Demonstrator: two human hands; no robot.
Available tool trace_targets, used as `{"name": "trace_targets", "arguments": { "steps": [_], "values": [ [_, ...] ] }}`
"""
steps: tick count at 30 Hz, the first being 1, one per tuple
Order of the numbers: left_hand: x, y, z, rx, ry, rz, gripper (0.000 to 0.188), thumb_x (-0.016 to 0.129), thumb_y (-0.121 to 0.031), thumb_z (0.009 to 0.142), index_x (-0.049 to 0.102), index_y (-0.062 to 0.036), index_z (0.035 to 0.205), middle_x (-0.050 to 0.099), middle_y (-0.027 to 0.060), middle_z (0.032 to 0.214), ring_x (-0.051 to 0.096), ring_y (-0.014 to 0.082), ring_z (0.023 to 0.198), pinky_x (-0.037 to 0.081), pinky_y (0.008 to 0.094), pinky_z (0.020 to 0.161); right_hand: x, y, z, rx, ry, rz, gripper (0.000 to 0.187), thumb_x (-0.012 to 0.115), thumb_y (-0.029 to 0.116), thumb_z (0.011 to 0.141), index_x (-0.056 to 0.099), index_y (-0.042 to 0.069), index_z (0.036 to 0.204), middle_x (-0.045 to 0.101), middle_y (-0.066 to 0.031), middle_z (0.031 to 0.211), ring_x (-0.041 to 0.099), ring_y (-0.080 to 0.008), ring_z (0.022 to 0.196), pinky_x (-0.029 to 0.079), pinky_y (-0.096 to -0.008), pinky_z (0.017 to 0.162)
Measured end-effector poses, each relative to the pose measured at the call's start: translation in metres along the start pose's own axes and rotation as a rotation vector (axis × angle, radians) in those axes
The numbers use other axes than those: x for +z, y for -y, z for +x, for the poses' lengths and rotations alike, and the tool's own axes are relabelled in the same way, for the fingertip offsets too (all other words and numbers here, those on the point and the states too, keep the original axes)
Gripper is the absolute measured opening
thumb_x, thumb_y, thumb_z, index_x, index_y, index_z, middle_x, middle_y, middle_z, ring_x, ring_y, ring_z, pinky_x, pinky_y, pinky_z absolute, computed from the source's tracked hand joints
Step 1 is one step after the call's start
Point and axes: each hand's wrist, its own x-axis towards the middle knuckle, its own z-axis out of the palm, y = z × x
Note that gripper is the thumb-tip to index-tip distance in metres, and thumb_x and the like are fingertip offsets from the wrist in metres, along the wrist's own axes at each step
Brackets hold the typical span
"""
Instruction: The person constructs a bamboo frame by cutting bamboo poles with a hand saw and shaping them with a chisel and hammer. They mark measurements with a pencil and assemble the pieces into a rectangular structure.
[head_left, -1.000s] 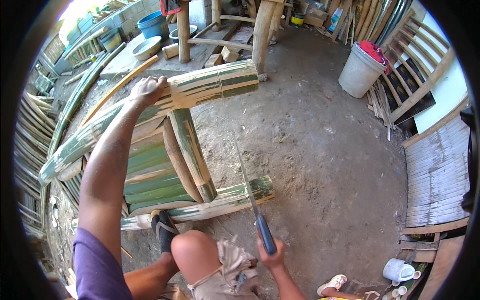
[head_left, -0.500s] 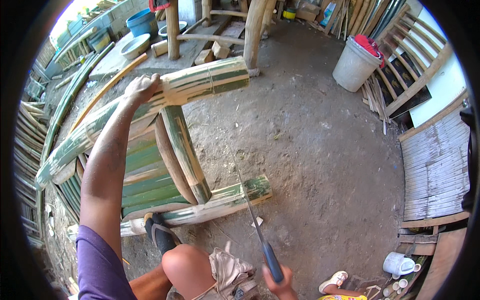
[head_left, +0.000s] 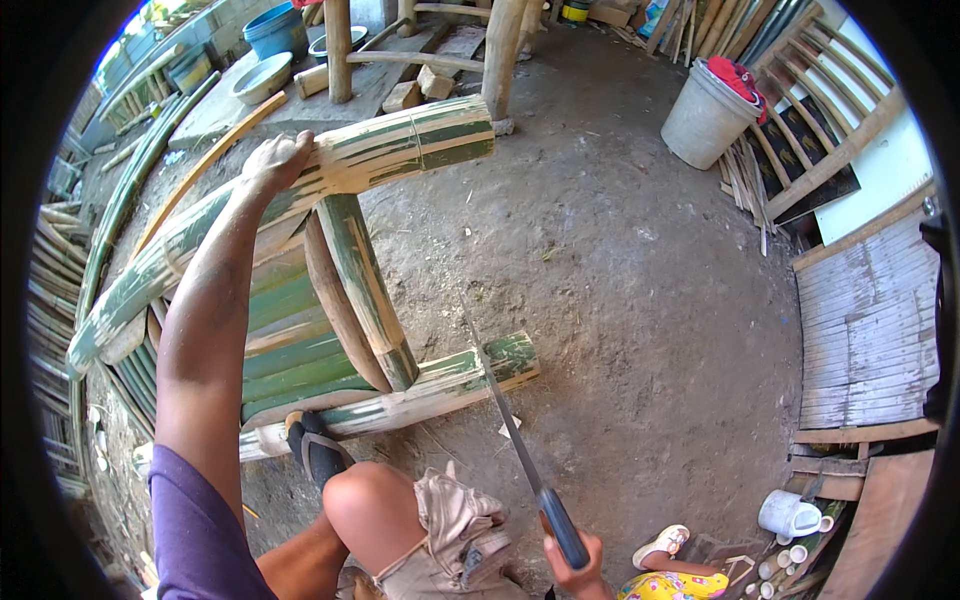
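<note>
My left hand (head_left: 278, 160) is closed over the upper thick bamboo pole (head_left: 370, 150) of a frame lying on its side. Green bamboo slats (head_left: 290, 345) and an upright bamboo post (head_left: 362, 285) join this pole to a lower bamboo pole (head_left: 435, 390) on the ground. Near the lower pole's right end, the narrow blade of a handsaw (head_left: 518, 445) lies across it. My right hand (head_left: 578, 568) grips the saw's dark handle at the bottom of the view. My foot (head_left: 318, 452), in a dark sock and flip-flop, presses against the lower pole.
Another person's leg in yellow patterned cloth (head_left: 670, 585) is close to my right hand. A grey bucket with red cloth (head_left: 708, 118) stands at the far right. A white jug (head_left: 788, 515) is at the lower right; bamboo poles (head_left: 130, 200) lie along the left.
My right hand has shifted slightly right with the saw, whose blade still crosses the lower pole. The view has shifted a little; my left hand keeps its hold.
</note>
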Motion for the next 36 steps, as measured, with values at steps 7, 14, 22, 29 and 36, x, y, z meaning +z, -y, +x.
{"name": "trace_targets", "arguments": {
  "steps": [7, 14, 22, 29, 36],
  "values": [
    [0.002, 0.005, 0.004, 0.027, 0.010, -0.036, 0.038, 0.033, -0.032, 0.102, 0.062, -0.0082, 0.108, 0.069, 0.0222, 0.111, 0.065, 0.0400, 0.105, 0.049, 0.0507, 0.091, 0.093, -0.049, 0.147, -0.057, -0.030, 0.056, 0.031, 0.072, 0.026, 0.086, 0.059, 0.003, 0.070, 0.054, -0.0082, 0.055, 0.056, -0.0174, 0.050, 0.042, -0.0354, 0.049],
    [0.000, 0.001, 0.000, -0.028, 0.026, -0.024, 0.036, 0.032, -0.029, 0.103, 0.058, -0.0097, 0.118, 0.067, 0.0219, 0.115, 0.063, 0.0398, 0.112, 0.047, 0.0509, 0.097, -0.012, 0.019, -0.009, 0.021, 0.030, 0.020, 0.013, 0.071, 0.011, 0.084, 0.069, -0.002, 0.082, 0.062, -0.0107, 0.062, 0.065, -0.0160, 0.058, 0.051, -0.0319, 0.057],
    [-0.001, 0.010, 0.001, 0.088, -0.034, -0.044, 0.024, 0.042, -0.024, 0.099, 0.055, -0.0070, 0.110, 0.068, 0.0250, 0.101, 0.066, 0.0433, 0.098, 0.051, 0.0528, 0.085, 0.077, -0.061, 0.119, -0.041, -0.010, 0.036, 0.025, 0.070, 0.018, 0.087, 0.059, 0.003, 0.071, 0.053, -0.0062, 0.055, 0.051, -0.0147, 0.049, 0.042, -0.0352, 0.049],
    [-0.001, 0.002, 0.000, 0.008, 0.037, 0.026, 0.031, 0.034, -0.025, 0.103, 0.055, -0.0101, 0.120, 0.067, 0.0231, 0.112, 0.064, 0.0404, 0.110, 0.050, 0.0499, 0.092, 0.000, -0.011, -0.008, -0.119, -0.050, 0.060, 0.019, 0.070, 0.014, 0.085, 0.064, 0.001, 0.073, 0.060, -0.0088, 0.059, 0.063, -0.0153, 0.056, 0.048, -0.0341, 0.054],
    [0.000, 0.010, 0.001, 0.058, -0.011, 0.039, 0.034, 0.033, -0.030, 0.103, 0.055, -0.0107, 0.120, 0.068, 0.0228, 0.112, 0.064, 0.0398, 0.109, 0.048, 0.0512, 0.093, 0.086, -0.070, 0.120, -0.036, -0.006, 0.111, 0.025, 0.071, 0.017, 0.087, 0.058, 0.004, 0.070, 0.051, -0.0100, 0.056, 0.053, -0.0176, 0.050, 0.042, -0.0364, 0.050]
  ]
}}
